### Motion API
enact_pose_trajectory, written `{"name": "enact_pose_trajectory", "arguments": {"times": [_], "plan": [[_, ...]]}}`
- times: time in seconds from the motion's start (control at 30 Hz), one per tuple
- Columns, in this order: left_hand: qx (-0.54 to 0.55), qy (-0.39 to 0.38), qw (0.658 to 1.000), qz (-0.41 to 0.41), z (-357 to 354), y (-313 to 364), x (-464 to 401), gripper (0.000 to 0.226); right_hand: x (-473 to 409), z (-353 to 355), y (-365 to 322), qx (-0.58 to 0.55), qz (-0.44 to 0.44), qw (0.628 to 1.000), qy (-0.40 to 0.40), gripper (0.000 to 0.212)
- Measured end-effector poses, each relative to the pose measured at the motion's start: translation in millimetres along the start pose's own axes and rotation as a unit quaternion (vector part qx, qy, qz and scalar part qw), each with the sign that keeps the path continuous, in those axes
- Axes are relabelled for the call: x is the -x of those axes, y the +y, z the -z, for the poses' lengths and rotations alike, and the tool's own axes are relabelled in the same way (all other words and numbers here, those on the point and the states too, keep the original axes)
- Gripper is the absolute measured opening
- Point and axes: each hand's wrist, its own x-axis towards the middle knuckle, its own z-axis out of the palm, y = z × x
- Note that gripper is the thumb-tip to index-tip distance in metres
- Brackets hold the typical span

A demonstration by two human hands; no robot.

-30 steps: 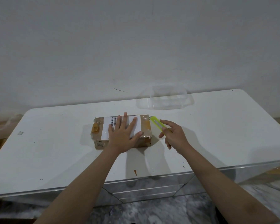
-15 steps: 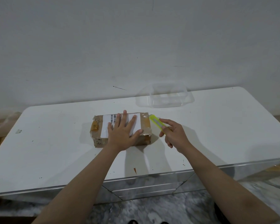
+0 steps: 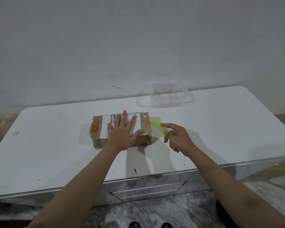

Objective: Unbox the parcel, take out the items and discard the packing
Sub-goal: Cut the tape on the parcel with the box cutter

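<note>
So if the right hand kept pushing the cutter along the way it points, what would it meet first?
Most likely the parcel: the yellow cutter in the right hand aims up-left at the box's taped right end, with its tip almost there. Whether it already touches is unclear.

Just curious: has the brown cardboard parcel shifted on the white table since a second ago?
No. The brown cardboard parcel keeps its place beside the clear plastic container.

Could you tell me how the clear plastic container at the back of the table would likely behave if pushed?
The clear plastic container looks thin-walled and empty, so probably light and flexible. On the smooth white table it would likely slide rather than tip, being low and wide.
</note>
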Motion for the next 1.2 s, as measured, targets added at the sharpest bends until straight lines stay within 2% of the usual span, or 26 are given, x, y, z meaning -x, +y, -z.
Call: {"name": "enact_pose_trajectory", "arguments": {"times": [0.2, 0.4, 0.63, 0.77, 0.83, 0.93, 1.07, 1.2], "plan": [[0.001, -0.001, 1.0, 0.003, 0.3, 1.3, -1.3, 0.078, 9.4, 1.4, 0.6, 0.0, -0.005, 1.0, -0.01, 0.032], [0.0, 0.005, 1.0, 0.006, 0.8, 1.8, -0.4, 0.084, 20.7, 3.3, 5.1, -0.009, -0.006, 1.0, -0.012, 0.031], [0.003, -0.007, 1.0, 0.014, 2.4, 4.0, -1.4, 0.076, 31.0, 13.9, 12.7, -0.012, -0.008, 1.0, -0.017, 0.033], [0.016, -0.029, 0.999, 0.042, 6.4, 12.2, -5.1, 0.07, 31.4, 9.9, 16.4, -0.033, 0.014, 0.997, 0.064, 0.031], [0.028, -0.057, 0.996, 0.064, 10.2, 18.4, -9.6, 0.071, 32.2, -1.2, 14.8, -0.083, 0.02, 0.99, 0.11, 0.03], [0.028, -0.08, 0.992, 0.092, 15.3, 26.2, -15.3, 0.066, 29.1, -27.8, 11.9, -0.172, 0.001, 0.978, 0.119, 0.022], [-0.069, 0.0, 0.997, 0.034, 26.8, 19.7, -13.0, 0.051, 10.9, -61.3, 13.8, -0.191, -0.002, 0.975, 0.116, 0.008], [-0.166, -0.009, 0.986, -0.003, 40.9, 0.6, -13.0, 0.054, -9.2, -72.6, 8.0, -0.195, 0.0, 0.973, 0.126, 0.006]]}}
